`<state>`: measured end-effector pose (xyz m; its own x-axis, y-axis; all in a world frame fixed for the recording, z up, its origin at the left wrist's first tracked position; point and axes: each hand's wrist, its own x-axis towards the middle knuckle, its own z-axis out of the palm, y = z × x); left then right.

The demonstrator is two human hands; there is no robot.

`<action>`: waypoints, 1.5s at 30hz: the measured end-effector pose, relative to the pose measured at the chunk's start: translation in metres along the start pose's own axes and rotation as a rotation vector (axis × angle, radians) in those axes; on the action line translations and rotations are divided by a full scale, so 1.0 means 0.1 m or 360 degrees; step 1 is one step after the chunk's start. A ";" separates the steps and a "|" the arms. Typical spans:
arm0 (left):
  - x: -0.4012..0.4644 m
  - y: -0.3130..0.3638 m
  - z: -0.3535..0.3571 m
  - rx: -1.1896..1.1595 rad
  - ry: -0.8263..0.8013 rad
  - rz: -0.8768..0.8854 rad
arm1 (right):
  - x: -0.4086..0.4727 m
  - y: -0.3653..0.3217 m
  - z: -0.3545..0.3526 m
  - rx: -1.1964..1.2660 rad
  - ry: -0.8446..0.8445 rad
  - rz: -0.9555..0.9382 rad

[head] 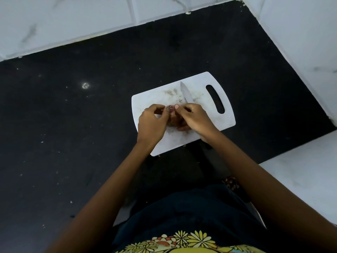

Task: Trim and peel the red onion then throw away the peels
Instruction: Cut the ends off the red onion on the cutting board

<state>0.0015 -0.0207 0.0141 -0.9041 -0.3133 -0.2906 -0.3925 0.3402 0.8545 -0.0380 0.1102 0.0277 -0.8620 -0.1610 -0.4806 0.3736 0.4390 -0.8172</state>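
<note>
A red onion (174,119) sits over the middle of a white cutting board (206,123), held between both hands. My left hand (152,123) grips its left side, thumb and forefinger pinching at the top. My right hand (194,117) covers its right side, thumb pressed on the pinkish top end (171,107). A knife blade (186,94) points away from me past my right hand; its handle is hidden under that hand. Most of the onion is hidden by my fingers.
The board lies on a black countertop (73,115) speckled with small crumbs. White tiled walls (73,21) rise at the back and right (310,42). A white surface (300,170) borders the counter at the lower right. The board's handle slot (215,98) faces far right.
</note>
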 end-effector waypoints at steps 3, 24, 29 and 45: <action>0.02 0.07 -0.01 -0.0152 -0.0044 -0.0004 | 0.03 -0.02 -0.02 0.0187 0.0069 -0.0006; 0.17 -0.07 0.00 0.0106 -0.0084 0.0394 | 0.08 0.14 -0.27 -0.0552 0.0631 -0.0359; 0.14 -0.08 0.02 0.0137 -0.0081 0.0398 | 0.10 0.26 -0.25 -0.0826 0.0537 -0.0185; 0.09 -0.04 0.00 0.0616 0.0064 0.0271 | 0.09 0.22 -0.23 -0.0835 0.0469 -0.0291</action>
<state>-0.0048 -0.0250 0.0077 -0.9573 -0.2552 -0.1356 -0.2792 0.6955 0.6621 -0.0450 0.1386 0.0125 -0.9823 -0.0571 -0.1785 0.0575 0.8149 -0.5768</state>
